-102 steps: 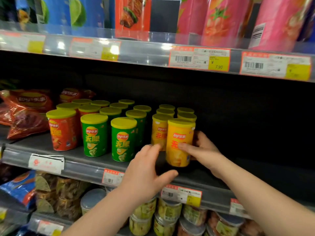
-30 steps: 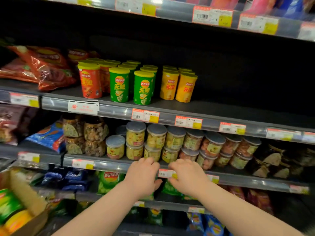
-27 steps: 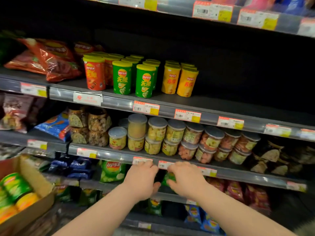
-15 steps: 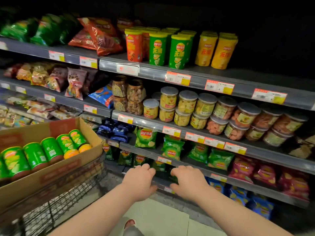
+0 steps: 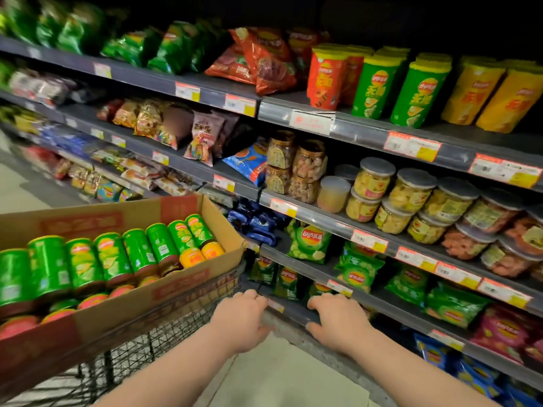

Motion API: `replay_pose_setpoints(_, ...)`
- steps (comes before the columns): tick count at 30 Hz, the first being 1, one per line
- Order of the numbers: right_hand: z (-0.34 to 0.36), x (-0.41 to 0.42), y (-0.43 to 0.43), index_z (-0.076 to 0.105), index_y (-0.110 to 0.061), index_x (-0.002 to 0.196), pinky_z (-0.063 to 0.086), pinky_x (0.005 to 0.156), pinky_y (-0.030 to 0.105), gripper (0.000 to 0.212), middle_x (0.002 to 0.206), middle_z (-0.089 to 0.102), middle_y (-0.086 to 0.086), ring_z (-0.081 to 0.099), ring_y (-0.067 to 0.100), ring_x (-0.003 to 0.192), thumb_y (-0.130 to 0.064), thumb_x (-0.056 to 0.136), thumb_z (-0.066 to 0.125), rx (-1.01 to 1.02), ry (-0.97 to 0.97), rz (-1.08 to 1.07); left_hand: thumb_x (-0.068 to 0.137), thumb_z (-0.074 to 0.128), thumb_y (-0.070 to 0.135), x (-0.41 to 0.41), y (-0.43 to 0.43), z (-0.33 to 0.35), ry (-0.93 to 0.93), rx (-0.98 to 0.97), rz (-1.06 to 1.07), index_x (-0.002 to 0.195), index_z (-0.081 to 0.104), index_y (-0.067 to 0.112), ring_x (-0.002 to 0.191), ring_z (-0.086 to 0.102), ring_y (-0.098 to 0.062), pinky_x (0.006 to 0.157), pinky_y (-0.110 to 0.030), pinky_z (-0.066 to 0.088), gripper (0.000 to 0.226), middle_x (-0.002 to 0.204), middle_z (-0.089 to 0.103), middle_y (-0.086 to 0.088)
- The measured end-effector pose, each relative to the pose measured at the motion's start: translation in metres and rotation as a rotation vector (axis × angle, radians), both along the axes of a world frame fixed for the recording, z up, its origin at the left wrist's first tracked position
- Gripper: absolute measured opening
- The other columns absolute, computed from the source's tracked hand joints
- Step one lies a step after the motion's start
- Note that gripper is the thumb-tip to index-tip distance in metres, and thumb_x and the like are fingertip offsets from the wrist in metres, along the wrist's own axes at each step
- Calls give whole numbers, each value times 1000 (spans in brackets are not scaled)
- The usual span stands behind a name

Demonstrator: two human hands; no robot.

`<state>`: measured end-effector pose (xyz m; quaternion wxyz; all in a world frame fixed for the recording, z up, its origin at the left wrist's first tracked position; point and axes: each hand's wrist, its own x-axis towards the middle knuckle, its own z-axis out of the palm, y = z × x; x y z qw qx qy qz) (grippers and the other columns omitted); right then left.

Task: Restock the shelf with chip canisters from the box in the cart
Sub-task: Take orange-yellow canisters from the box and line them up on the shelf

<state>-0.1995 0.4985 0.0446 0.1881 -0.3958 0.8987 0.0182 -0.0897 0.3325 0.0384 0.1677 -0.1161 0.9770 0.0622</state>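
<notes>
A cardboard box sits in a black wire cart at the lower left. Several green chip canisters lie on their sides in it, with yellow ones at its right end. Red, green and yellow canisters stand upright on the shelf at the upper right. My left hand hangs just right of the cart's corner, fingers loosely curled, holding nothing. My right hand is beside it, also loosely curled, in front of the low shelves.
Clear snack tubs fill the shelf below the canisters. Green chip bags lie on lower shelves. Red bags sit left of the canisters. A strip of pale floor runs between the cart and the shelving.
My view has swung down and left from the canister shelf to the cart. Both hands let go of the yellow canister, dropped low and now hang near the box, holding nothing.
</notes>
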Motion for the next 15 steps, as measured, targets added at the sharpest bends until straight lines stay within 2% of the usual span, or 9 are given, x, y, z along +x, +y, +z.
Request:
replay_pose_setpoints(5,-3,14,-97,53,-23,118,43,88,36,36,118,57,4,52,28,113,-45,90,49,11,7,82,86,50,48,26,-88,-3,-6,8,113,122,49,18,118,49,-28,91,-40,43,47,123,49,-5)
replay_pose_setpoints(9,-7,22,-173,53,-25,121,42,91,38,38,123,56,3,51,28,116,-47,91,47,13,3,115,87,50,45,50,-156,-4,47,20,193,119,49,18,116,50,-27,87,-39,45,42,122,49,-4)
replay_pose_setpoints(15,-12,42,-258,48,-24,129,40,96,37,43,131,52,3,47,28,122,-44,91,48,50,-32,225,88,49,46,88,-234,-11,49,57,352,130,47,21,122,46,-25,98,-39,42,49,131,48,-3)
